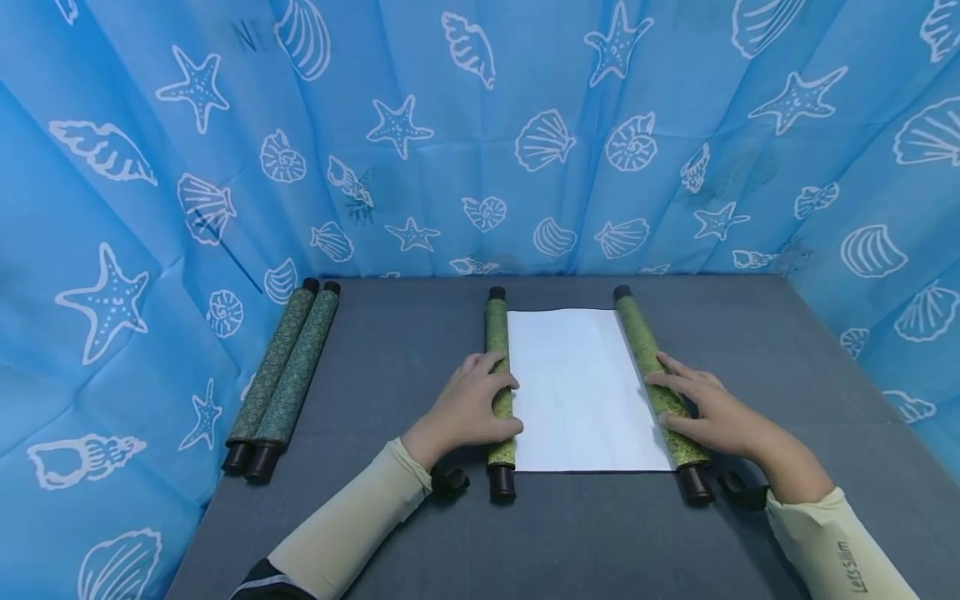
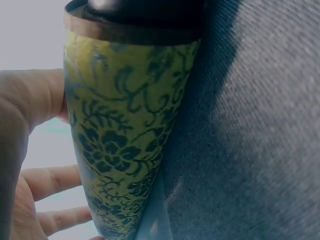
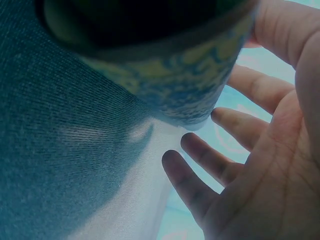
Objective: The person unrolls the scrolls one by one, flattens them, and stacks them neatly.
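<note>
A partly unrolled scroll lies on the grey table, its white sheet (image 1: 585,392) flat between two yellow-green patterned rolls with dark end knobs. Across the left roll (image 1: 497,325) reaches my left hand (image 1: 468,404), fingers and thumb bent over it with the tips at the sheet's edge. My right hand (image 1: 708,408) holds the right roll (image 1: 636,327) the same way, from its outer side. In the left wrist view, thumb and fingers meet the floral roll (image 2: 120,130). The right wrist view shows spread fingers (image 3: 245,127) beside the roll (image 3: 175,85), some tips hidden behind it.
Two darker green rolled scrolls (image 1: 296,367) lie side by side at the table's left edge. A blue curtain (image 1: 450,167) printed with shells and starfish hangs behind and along both sides of the grey table (image 1: 585,542). Black straps (image 1: 450,483) show near both wrists.
</note>
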Tool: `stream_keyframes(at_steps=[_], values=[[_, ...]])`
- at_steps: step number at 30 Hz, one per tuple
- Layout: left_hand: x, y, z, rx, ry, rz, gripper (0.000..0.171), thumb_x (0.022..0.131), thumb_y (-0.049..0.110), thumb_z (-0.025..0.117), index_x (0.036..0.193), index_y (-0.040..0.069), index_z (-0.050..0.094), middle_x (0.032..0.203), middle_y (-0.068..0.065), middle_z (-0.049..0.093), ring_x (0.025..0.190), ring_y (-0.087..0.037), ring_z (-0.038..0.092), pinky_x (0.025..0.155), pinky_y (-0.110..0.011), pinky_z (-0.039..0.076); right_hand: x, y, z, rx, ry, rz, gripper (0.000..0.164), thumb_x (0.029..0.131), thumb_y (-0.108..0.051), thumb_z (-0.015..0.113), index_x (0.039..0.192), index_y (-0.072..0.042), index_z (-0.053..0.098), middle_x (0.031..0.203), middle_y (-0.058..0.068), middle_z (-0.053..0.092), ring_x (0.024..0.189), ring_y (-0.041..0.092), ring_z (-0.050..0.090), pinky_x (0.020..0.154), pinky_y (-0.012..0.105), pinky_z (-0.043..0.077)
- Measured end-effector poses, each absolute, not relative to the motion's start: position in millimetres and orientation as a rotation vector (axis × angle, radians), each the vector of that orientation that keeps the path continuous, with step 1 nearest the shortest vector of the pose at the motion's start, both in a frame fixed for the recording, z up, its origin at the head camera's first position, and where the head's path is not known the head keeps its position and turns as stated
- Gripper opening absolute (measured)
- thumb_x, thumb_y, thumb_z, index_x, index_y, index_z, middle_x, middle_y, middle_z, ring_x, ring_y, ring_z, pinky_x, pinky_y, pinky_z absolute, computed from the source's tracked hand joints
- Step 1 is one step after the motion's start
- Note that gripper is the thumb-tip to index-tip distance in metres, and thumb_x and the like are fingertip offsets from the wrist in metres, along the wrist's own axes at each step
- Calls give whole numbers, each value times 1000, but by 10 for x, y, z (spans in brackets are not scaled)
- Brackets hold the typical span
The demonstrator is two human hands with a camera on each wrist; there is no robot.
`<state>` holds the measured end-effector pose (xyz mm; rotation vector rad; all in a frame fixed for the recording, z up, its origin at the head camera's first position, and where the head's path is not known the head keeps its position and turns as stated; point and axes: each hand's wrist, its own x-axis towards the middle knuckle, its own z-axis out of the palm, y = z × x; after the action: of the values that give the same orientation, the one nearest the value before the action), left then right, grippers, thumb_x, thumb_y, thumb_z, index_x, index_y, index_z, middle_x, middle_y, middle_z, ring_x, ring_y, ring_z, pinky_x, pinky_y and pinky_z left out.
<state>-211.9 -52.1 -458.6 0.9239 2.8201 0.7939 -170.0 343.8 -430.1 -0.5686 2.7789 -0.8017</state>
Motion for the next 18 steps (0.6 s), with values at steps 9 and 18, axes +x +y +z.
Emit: stream_keyframes(at_steps=[9,18], values=[[-2114,-571,-4577,904,2813,828,38,92,38,73,124,19,76,169,-12,40,153,-40,36,121,-67,35,-1678,3444,-4328,-581,2777,-823,50,104,-16,68,150,-1,57,172,31,21,145,65,24,103,82,30],[-2118,-639,-4560,886,2835,820,32,93,31,68,122,19,77,167,-12,43,152,-40,37,121,-67,34,-1668,3472,-4311,-596,2787,-812,47,104,-13,67,148,0,58,170,33,25,144,66,26,102,82,30]])
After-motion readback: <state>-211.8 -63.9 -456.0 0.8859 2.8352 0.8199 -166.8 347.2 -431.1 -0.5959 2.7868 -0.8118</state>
